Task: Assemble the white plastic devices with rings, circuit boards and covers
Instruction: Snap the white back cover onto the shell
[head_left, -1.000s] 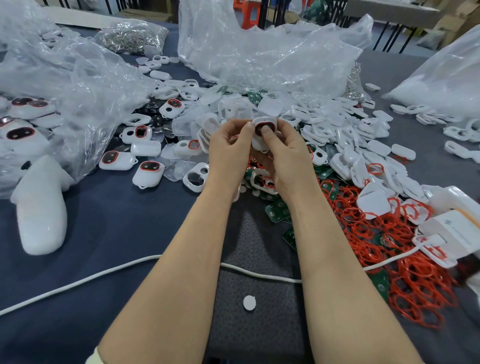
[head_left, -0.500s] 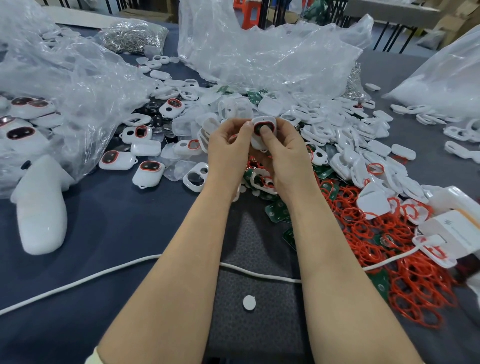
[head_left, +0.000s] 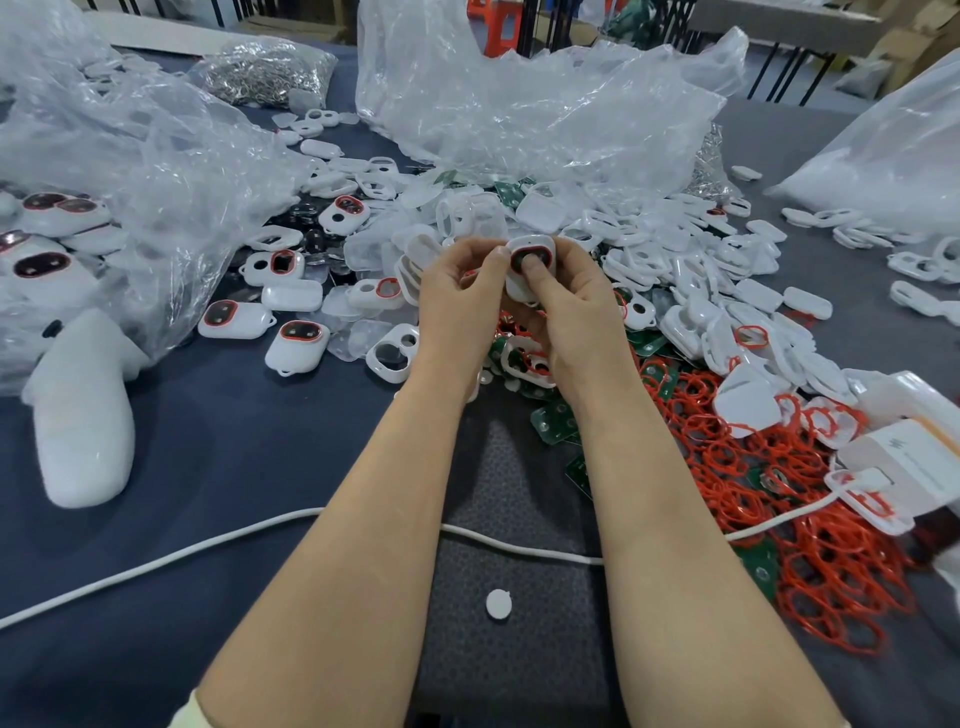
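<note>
Both my hands hold one white plastic device (head_left: 537, 248) with a red ring round its dark window, above the middle of the table. My left hand (head_left: 460, 296) grips its left side, fingers curled. My right hand (head_left: 574, 312) grips the right side, its thumb pressing on the window. Several finished devices (head_left: 297, 345) with red rings lie to the left. A heap of white covers and shells (head_left: 691, 270) spreads to the right. Loose red rings (head_left: 769, 467) and green circuit boards (head_left: 553, 423) lie at the near right.
Crumpled clear plastic bags (head_left: 519, 109) stand behind and at the left (head_left: 130, 171). A white cable (head_left: 208, 545) crosses the dark blue table under my forearms. A white moulded object (head_left: 78, 410) lies at the left, a small white disc (head_left: 498, 604) lies near me, and a white box (head_left: 909, 467) at the right.
</note>
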